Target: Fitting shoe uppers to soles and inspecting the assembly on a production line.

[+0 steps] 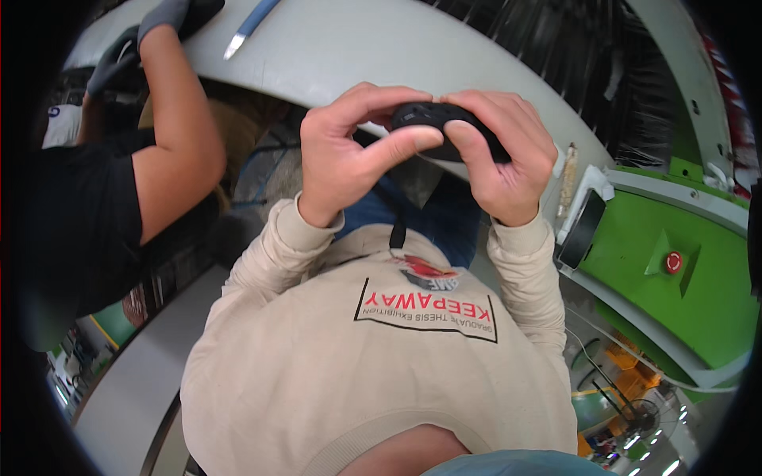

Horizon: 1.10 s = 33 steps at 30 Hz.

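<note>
Both hands hold a small black rounded part (421, 116) in front of me, level with the pale worktop's near edge. My left hand (343, 147) pinches its left end, thumb on the near face and fingers over the far edge. On the other end my right hand (509, 151) grips in the same way, its thumb close to the left thumb. The part looks like a moulded piece with small recesses along its upper face. Its exact kind I cannot make out, and the fingers cover much of it.
A blue-handled knife (248, 30) lies on the pale worktop (333, 47). At the left, a co-worker in grey gloves (163, 20) handles something dark. A green machine cover (675, 270) with a red stop button (673, 262) stands at the right. Dark slats (571, 63) run beyond the worktop.
</note>
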Tool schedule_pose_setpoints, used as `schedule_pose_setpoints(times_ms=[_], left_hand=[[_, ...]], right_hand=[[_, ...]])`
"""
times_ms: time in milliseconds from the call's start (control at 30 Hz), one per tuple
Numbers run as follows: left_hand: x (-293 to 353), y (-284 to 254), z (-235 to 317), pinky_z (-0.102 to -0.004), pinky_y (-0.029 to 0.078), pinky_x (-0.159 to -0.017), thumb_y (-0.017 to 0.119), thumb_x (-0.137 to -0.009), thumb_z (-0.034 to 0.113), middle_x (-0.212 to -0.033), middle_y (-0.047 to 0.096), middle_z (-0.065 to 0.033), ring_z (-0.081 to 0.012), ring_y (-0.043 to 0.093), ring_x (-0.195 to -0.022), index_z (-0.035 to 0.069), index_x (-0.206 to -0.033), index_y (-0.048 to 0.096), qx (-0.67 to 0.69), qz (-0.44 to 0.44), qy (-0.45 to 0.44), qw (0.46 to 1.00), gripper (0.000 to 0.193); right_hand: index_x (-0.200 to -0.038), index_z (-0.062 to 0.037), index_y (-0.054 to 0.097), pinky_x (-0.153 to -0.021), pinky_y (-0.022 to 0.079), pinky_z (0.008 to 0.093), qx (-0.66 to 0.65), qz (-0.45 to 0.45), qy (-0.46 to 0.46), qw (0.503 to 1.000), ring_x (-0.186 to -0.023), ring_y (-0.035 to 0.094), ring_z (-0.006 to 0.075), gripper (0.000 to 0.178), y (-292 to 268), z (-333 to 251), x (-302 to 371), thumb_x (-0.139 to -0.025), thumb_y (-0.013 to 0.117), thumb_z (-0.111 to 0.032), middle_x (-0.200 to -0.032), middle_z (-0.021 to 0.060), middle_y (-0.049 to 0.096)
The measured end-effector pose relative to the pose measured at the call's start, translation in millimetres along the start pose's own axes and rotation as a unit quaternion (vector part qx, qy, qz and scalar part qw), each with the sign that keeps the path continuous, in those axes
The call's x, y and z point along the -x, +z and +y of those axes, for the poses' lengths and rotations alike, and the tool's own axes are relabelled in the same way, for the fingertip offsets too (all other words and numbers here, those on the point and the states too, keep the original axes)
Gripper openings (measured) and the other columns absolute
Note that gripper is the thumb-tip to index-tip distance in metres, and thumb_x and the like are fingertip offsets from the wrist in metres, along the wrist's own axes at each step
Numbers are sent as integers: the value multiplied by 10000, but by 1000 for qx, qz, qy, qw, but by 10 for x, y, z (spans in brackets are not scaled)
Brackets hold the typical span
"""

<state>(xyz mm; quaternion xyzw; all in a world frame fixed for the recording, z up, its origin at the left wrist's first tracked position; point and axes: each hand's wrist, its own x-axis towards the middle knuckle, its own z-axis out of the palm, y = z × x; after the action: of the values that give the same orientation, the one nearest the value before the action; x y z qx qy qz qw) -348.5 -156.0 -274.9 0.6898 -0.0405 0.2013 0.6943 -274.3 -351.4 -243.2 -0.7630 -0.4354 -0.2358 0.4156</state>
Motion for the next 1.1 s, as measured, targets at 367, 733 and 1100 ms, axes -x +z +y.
schedule_pose_setpoints(times_ms=[367, 733, 1100], left_hand=[[-674, 1003, 584, -251, 588, -700, 990, -760, 20, -1086, 822, -138, -156, 761, -863, -29, -1224, 762, 19, -128, 201, 971, 519], [-852, 1642, 275, -347, 567, -995, 1025, -722, 93, -1209, 796, -132, -231, 742, -1113, -7, -1321, 753, 56, -280, 235, 929, 665], [-728, 1744, 227, -368, 564, -1032, 1020, -747, 94, -1218, 791, -138, -240, 740, -1149, -10, -1242, 749, 62, -274, 202, 938, 574]], right_hand=[[-1322, 7, 687, -996, 552, 323, -219, 221, 192, 931, -1131, 706, 196, 481, -761, -190, 172, -1130, 634, -431, -1213, 112, 745], [-1391, 4, 699, -989, 557, 306, -217, 238, 231, 918, -1088, 733, 180, 555, -1368, 175, 545, -1154, 564, -479, -1227, 107, 770], [-1230, 17, 736, -978, 570, 348, -226, 245, 196, 922, -1083, 728, 209, 343, -1474, 98, 460, -1113, 614, -281, -1193, 142, 774]])
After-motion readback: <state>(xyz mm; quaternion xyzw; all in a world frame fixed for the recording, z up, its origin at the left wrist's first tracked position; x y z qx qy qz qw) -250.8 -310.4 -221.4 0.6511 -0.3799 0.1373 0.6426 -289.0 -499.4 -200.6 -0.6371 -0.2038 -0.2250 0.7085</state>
